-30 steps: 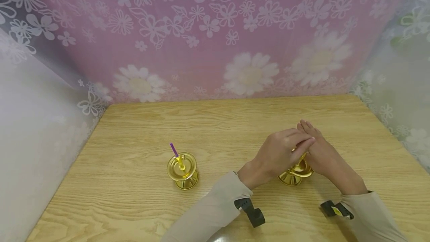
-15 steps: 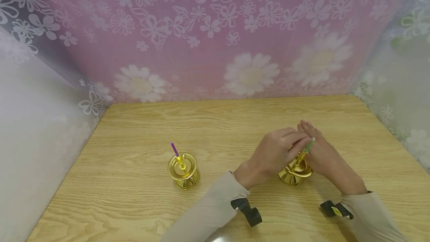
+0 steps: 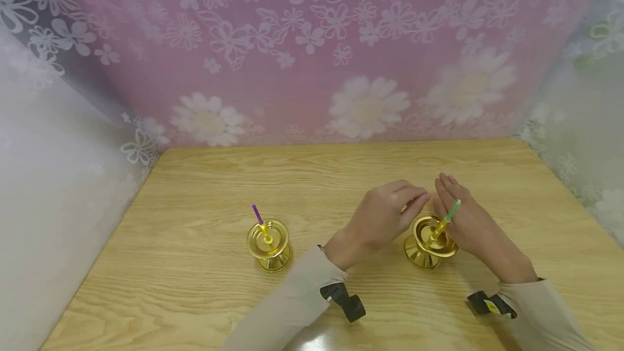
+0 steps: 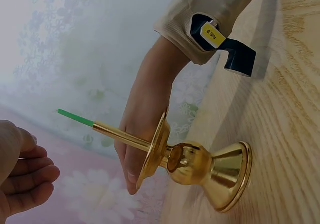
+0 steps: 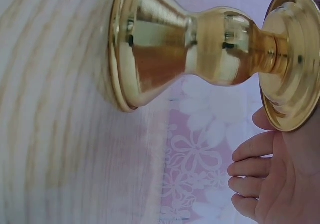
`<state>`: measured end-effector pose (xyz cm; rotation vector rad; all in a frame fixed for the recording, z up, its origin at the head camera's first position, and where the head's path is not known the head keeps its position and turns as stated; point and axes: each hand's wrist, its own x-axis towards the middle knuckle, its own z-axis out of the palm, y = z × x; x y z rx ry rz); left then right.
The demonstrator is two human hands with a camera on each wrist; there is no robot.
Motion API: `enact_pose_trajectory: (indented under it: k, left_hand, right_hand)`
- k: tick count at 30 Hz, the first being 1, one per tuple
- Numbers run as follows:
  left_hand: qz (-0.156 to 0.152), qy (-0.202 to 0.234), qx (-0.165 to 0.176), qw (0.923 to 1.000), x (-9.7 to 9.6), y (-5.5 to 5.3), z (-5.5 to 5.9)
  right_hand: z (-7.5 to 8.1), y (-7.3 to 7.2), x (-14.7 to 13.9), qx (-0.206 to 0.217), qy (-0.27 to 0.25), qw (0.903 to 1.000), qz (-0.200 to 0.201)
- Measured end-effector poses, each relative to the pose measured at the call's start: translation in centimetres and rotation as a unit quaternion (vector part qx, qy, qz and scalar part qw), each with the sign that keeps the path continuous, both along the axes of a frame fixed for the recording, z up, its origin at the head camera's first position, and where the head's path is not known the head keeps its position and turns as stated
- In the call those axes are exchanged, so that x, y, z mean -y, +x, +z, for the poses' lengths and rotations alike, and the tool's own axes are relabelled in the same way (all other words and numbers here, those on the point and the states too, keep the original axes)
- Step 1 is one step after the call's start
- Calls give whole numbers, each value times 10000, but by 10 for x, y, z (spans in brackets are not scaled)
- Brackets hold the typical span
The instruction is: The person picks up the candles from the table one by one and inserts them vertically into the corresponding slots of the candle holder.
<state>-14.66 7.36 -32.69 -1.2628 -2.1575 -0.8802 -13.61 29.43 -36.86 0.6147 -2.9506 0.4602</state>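
A gold candlestick (image 3: 423, 251) stands upright on the wooden table at the right, with a thin green candle (image 4: 76, 117) in a gold sleeve rising at a slant from its dish. My left hand (image 3: 380, 215) hovers just left of it, apart from the candle. Its fingers are loosely bent, thumb near the index finger, with nothing held. On the other side, my right hand (image 3: 470, 226) lies close along the dish, fingers extended forward. Whether it touches the rim cannot be told. In the right wrist view the dish covers part of the right palm (image 5: 280, 184).
Another gold candlestick (image 3: 273, 259) stands to the left, bearing a purple candle (image 3: 257, 213) that leans leftward. Behind the table (image 3: 195, 286) hangs a pink flowered backdrop (image 3: 292, 85), and pale flowered sheets close in both sides.
My left hand has let go of the green candle and drawn back to the left, uncovering it. The right hand has stayed beside the candlestick.
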Motion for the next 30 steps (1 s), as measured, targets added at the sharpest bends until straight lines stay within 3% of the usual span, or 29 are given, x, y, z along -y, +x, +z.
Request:
enact_pose_trajectory:
  k: [12,17,22,30]
  left_hand:
    - [555,76,-265,9981,27,0,22]
    - [867,42,-464,9951,37,0,23]
    - [1088,-11,-428,9931,47,-1,23]
    - [1217,-2,-435,9916,59,-2,25]
  right_hand:
    - [2,-2,1,-32,-30,10000,22]
    - [1,-1,1,-169,-124,9998,59]
    - [1,-2,0,-386,-138,9990,161]
    - [3,-2,2,-238,-189,9994,186]
